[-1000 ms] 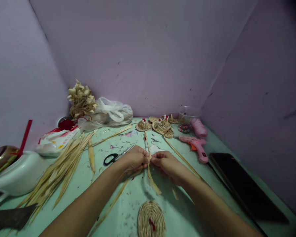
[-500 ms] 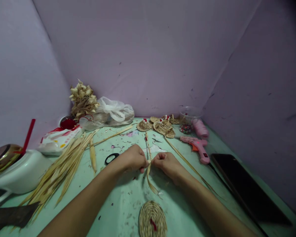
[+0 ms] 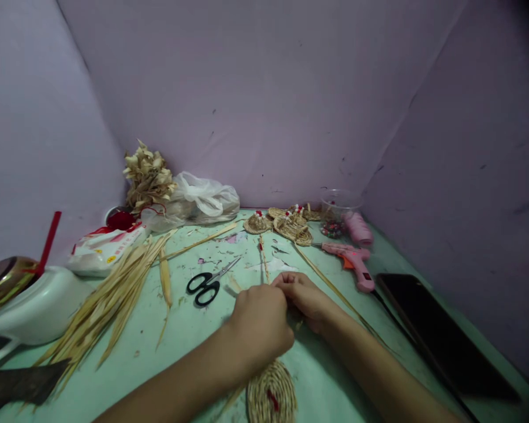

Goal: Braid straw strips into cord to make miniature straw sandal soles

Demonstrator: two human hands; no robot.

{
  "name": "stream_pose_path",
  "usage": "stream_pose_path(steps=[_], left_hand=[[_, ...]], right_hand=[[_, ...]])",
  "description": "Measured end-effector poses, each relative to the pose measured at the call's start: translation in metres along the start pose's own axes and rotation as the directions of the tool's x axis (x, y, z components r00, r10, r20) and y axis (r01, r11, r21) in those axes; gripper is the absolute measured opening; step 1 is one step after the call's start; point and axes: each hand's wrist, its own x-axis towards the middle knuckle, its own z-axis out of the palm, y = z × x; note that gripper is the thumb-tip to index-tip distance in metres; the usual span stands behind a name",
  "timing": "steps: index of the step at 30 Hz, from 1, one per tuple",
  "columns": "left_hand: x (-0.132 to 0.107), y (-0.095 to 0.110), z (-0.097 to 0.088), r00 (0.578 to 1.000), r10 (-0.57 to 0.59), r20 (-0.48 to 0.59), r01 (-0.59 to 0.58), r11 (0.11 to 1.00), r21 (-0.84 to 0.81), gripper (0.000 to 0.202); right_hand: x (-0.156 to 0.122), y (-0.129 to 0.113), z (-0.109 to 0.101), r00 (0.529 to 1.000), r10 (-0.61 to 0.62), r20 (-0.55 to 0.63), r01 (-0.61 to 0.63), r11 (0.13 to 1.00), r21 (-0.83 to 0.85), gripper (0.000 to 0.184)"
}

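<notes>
My left hand (image 3: 261, 322) is curled shut over the near end of a thin braided straw cord (image 3: 263, 258) that runs away across the green table (image 3: 194, 335). My right hand (image 3: 306, 296) is closed in a pinch on the same cord, touching the left hand. The strands inside the fingers are hidden. A coiled oval straw mat (image 3: 271, 395) with a red spot lies just below the left wrist.
Black scissors (image 3: 207, 285) lie left of the hands. A heap of dry straw strips (image 3: 110, 299) spreads at left. A pink glue gun (image 3: 352, 263), pink spool (image 3: 358, 228), small woven straw pieces (image 3: 286, 225) and a dark phone (image 3: 441, 335) lie at right. Bags stand at the back.
My left hand has shifted right and toward me, now covering the cord's loose ends and part of the mat. The scissors are uncovered. My right hand stayed in place.
</notes>
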Motion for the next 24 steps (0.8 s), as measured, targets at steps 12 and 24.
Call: stream_pose_path(steps=[12,24], left_hand=[[0.045,-0.038,-0.003,0.914,0.023,0.406,0.37,0.367,-0.854,0.008],[0.036,-0.022,-0.001,0.948,-0.2,0.246,0.317,0.571,-0.757,0.015]], right_hand=[[-0.002,-0.008,-0.009,0.974,0.059,0.217,-0.063,0.998,0.013,0.011],[-0.004,-0.012,-0.009,0.95,-0.296,0.097,0.284,0.693,-0.662,0.007]])
